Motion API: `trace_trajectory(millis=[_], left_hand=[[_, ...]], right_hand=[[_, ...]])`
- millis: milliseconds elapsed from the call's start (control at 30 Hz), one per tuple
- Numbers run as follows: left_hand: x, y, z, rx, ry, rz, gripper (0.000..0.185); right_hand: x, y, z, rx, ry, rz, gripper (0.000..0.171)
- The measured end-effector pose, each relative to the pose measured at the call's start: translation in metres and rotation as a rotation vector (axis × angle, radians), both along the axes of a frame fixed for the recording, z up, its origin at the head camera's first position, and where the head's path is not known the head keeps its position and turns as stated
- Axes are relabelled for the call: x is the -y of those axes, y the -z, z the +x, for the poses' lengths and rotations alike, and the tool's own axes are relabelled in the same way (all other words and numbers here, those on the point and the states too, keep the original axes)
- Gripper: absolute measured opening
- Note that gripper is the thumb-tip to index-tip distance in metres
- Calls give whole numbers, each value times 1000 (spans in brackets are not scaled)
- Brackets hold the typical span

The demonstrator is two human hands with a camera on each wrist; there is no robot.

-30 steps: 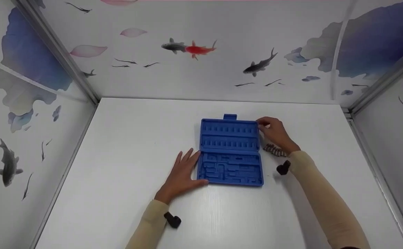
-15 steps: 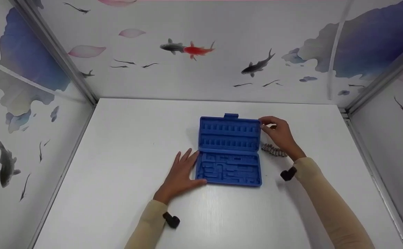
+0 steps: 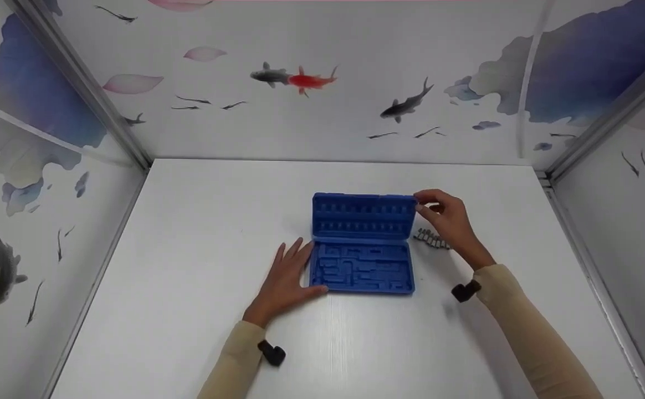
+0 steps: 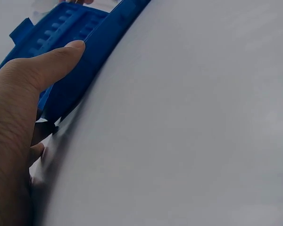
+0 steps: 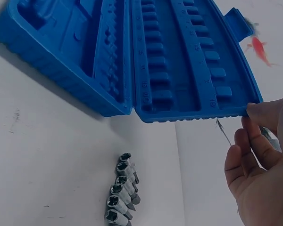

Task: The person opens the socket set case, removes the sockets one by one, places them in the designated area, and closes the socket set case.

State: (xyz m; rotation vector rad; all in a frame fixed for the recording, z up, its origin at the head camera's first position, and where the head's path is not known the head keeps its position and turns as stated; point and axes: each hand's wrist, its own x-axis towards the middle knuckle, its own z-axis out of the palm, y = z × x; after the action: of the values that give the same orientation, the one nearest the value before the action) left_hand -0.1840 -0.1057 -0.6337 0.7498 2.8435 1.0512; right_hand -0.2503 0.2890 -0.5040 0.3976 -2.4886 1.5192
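Note:
A blue plastic tool case (image 3: 360, 267) lies open on the white table, its moulded slots bare. Its lid (image 3: 362, 217) stands tilted up at the back, with rows of small notches inside. My right hand (image 3: 448, 217) pinches the lid's upper right corner between thumb and fingers. Along the case's left side rests my left hand (image 3: 283, 285), fingers straight and spread, thumb on the front left corner. In the left wrist view, the thumb (image 4: 61, 61) lies over the case rim. A row of metal socket bits (image 5: 120, 193) lies right of the case, below my right hand.
White panels printed with fish and blue washes stand at the back (image 3: 300, 127) and both sides of the table (image 3: 189, 233). A latch tab (image 5: 238, 24) sticks out from the lid's edge.
My right hand has swung the lid up from lying nearly flat to a steeper tilt. My left hand keeps its place against the case. The head view has shifted slightly.

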Motion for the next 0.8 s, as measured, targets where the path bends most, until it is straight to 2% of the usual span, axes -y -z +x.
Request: trace_trajectory(millis=[200, 333, 600, 800], left_hand=[[1, -2, 1, 6, 9, 18, 114], [0, -2, 1, -1, 11, 15, 113], [0, -1, 0, -6, 12, 21, 113], [0, 0, 1, -13, 6, 22, 113]], right_hand=[[1, -3, 14, -8, -23, -34, 23], [3, -3, 23, 14, -31, -100, 21], [-1, 24, 27, 25, -1, -156, 20], [-3, 30, 34, 5, -14, -193, 16]])
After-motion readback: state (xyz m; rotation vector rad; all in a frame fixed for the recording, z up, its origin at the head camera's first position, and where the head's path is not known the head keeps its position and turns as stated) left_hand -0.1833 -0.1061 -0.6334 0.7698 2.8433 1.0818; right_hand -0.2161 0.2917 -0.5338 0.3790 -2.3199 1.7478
